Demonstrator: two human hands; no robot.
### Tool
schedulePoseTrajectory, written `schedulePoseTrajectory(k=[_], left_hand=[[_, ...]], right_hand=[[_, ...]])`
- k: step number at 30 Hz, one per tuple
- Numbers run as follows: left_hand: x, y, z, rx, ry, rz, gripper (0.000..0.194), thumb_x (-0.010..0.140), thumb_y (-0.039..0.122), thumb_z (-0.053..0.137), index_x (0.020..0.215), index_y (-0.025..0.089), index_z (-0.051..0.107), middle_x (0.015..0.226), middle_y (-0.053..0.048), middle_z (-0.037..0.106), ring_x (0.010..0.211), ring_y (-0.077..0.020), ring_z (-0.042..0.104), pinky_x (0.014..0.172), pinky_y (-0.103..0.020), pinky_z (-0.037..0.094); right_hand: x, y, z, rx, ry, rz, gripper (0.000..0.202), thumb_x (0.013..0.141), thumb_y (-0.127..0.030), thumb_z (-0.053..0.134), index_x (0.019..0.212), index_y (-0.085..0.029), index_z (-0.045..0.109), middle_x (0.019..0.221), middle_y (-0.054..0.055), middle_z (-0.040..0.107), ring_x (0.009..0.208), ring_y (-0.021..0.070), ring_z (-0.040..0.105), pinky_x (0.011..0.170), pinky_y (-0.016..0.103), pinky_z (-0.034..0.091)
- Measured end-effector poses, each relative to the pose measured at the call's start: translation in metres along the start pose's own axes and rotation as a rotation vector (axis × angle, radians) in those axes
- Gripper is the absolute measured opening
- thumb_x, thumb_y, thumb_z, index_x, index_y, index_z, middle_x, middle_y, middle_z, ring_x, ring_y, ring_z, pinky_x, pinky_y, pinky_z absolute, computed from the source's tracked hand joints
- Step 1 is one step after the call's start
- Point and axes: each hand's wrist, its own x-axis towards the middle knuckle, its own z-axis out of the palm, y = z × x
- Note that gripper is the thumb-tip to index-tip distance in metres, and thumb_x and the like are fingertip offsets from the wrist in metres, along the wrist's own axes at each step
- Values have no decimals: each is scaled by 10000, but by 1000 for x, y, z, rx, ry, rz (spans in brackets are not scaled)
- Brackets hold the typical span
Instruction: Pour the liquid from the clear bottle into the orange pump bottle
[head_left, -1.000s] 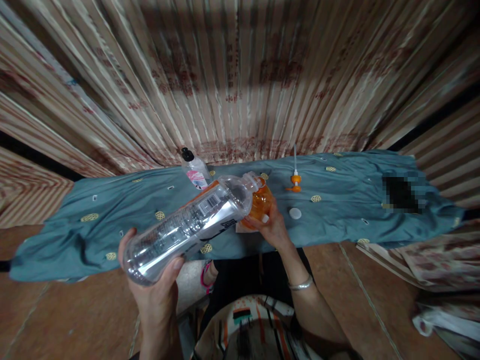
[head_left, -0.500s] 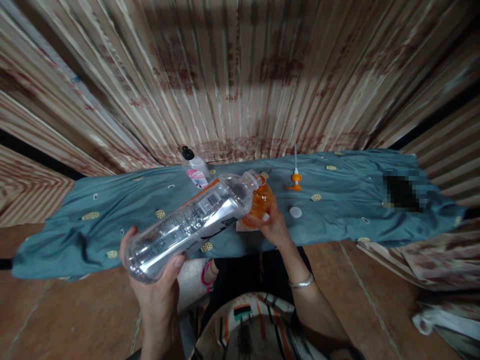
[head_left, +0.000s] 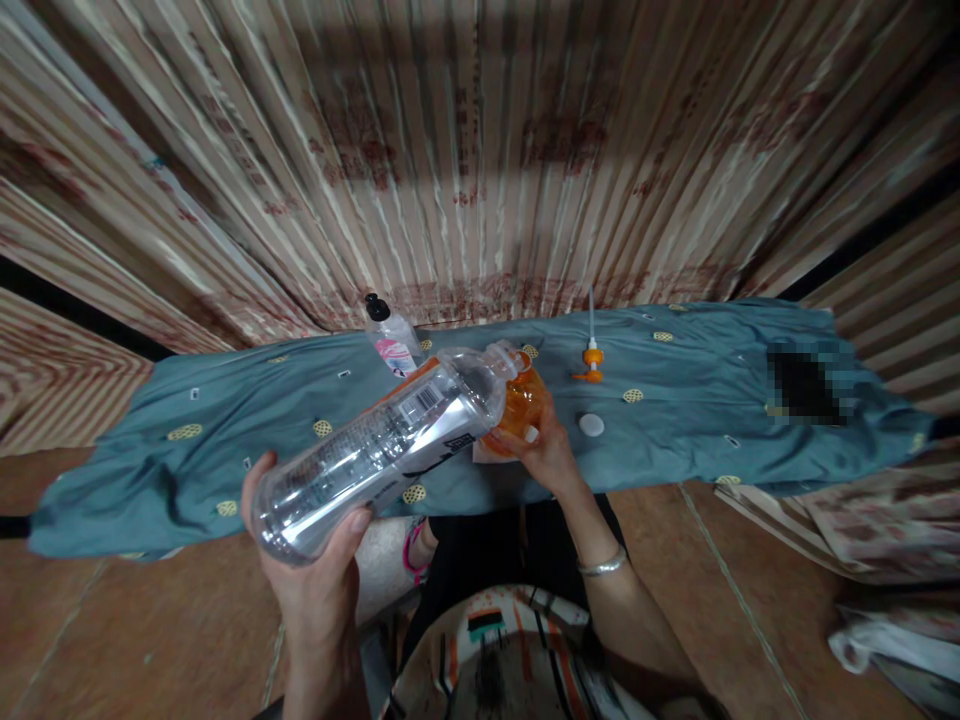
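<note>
My left hand (head_left: 311, 555) is closed around the base of a large clear plastic bottle (head_left: 375, 450) with a silver label and a barcode. That bottle is tilted, its neck pointing up and to the right. At the mouth of an orange see-through bottle (head_left: 525, 395), the clear neck meets or overlaps it; I cannot tell whether the two touch. My right hand (head_left: 546, 450) grips the orange bottle from its right side. Any liquid passing between them is too small to make out. An orange pump head (head_left: 592, 358) with a white tube lies to the right, near a round white cap (head_left: 592, 425).
Behind the clear bottle stands a smaller bottle (head_left: 394, 345) with a black cap and pink label. A teal cloth with yellow pineapples (head_left: 675, 400) covers the narrow table. A blurred dark patch (head_left: 810, 385) is at the right end. Striped curtains (head_left: 472, 200) hang behind.
Both hands and both bottles keep nearly the same position; the view has only shifted very slightly.
</note>
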Motion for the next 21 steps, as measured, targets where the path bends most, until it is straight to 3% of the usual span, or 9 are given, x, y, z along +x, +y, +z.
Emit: schedulePoseTrajectory(k=[21], left_hand=[[0, 2, 1, 17, 37, -35, 1146, 436, 382, 1126, 1464, 293, 627, 1190, 17, 704, 1039, -195, 642, 949, -335, 484]], right_hand=[[0, 1, 1, -8, -7, -24, 799, 780, -480, 1016, 1443, -273, 621, 1342, 116, 843, 1234, 359, 835, 1143, 554, 672]])
